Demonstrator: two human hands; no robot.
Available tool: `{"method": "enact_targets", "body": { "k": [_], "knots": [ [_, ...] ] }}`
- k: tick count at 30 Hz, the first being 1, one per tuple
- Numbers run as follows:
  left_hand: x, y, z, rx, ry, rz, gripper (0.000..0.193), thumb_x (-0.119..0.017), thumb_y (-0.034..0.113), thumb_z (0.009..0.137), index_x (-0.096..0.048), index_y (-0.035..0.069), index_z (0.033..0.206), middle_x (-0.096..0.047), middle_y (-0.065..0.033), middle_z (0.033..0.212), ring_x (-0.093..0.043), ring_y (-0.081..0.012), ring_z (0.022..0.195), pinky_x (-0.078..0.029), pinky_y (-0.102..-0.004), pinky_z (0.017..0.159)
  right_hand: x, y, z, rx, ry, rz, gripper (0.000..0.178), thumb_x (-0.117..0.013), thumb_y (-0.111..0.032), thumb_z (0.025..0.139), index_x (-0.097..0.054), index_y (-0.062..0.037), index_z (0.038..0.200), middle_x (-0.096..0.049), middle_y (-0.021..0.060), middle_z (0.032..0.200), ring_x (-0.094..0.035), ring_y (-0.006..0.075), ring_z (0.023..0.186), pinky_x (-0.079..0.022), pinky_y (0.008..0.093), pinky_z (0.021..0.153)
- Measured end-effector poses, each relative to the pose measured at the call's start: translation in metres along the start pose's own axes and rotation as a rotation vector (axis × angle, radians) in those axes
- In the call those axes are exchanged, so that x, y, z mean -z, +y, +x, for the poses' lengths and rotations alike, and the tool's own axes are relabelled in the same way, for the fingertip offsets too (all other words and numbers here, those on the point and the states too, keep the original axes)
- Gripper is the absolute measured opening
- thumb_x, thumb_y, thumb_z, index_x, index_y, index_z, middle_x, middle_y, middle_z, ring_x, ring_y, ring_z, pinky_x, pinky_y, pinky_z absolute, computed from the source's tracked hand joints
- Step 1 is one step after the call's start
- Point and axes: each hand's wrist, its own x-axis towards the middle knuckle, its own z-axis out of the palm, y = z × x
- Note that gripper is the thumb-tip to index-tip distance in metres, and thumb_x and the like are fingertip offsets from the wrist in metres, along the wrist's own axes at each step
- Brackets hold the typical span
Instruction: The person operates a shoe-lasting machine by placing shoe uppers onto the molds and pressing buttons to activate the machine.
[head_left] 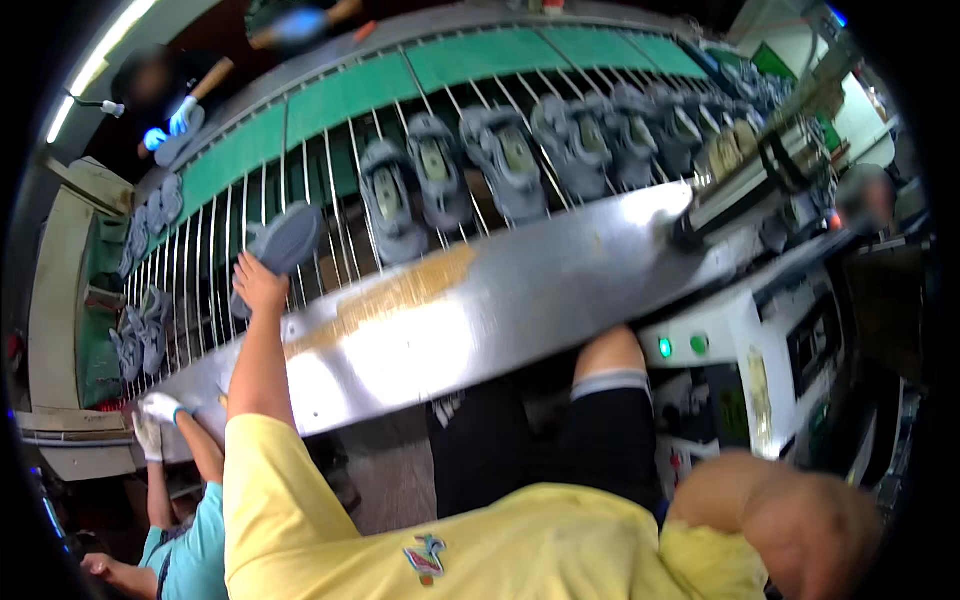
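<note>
While my left hand (pixel 262 286) has its fingers wrapped on a gray shoe (pixel 293 238) tilted over the metal rods (pixel 346 222), I judge a loose one-ended hold could let it twist askew between them, and my blurred right hand (pixel 812 530) I cannot read.

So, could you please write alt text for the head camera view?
A person's bare left hand holds a grey shoe, seen from underneath, over a rack of thin metal rods. More grey shoes stand in a row to the right, beyond a long, shiny metal ledge.
</note>
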Motion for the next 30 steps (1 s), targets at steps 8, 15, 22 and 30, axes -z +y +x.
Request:
{"method": "enact_targets", "body": {
  "k": [8,15,22,30],
  "knots": [
    [-0.015,0.034,0.005,-0.122,0.035,0.052,0.101,-0.079,0.022,0.060,-0.027,0.008,0.144,-0.040,-0.0166,0.139,-0.040,-0.0331,0.125,-0.030,-0.0455,0.103,-0.052,-0.024,-0.181,-0.720,1.280,-0.184,0.022,-0.060,-0.016,0.083,-0.064,0.0041,0.090,-0.067,0.0166,0.078,-0.064,0.0278,0.074,-0.051,0.0354,0.068],
    [0.125,0.066,0.050,-0.160,-0.332,-0.075,0.091,-0.082,0.030,0.050,-0.051,-0.003,0.128,-0.054,-0.0164,0.121,-0.058,-0.0322,0.107,-0.048,-0.0397,0.091,-0.106,0.007,-0.267,-1.283,1.285,0.139,0.025,-0.059,-0.007,0.087,-0.061,0.0024,0.111,-0.066,0.0118,0.095,-0.063,0.0176,0.091,-0.049,0.0292,0.086],
    [0.127,-0.049,-0.043,0.351,-0.612,-1.375,0.057,-0.066,0.020,0.075,-0.056,-0.004,0.126,-0.064,-0.0149,0.116,-0.062,-0.0230,0.102,-0.048,-0.0325,0.089,-0.114,0.035,-0.259,-1.208,1.128,0.237,0.026,-0.057,-0.001,0.089,-0.058,0.0011,0.116,-0.063,0.0091,0.099,-0.061,0.0150,0.096,-0.048,0.0273,0.089],
    [0.161,0.066,-0.288,0.655,-0.707,-2.354,0.060,-0.045,0.053,0.083,-0.058,0.002,0.114,-0.064,-0.0183,0.099,-0.065,-0.0342,0.083,-0.054,-0.0495,0.073,-0.125,0.075,-0.266,-1.215,0.888,0.174,0.066,-0.065,-0.010,0.087,-0.031,-0.0029,0.143,-0.049,0.0149,0.129,-0.049,0.0213,0.118,-0.042,0.0341,0.100]
  ]
}}
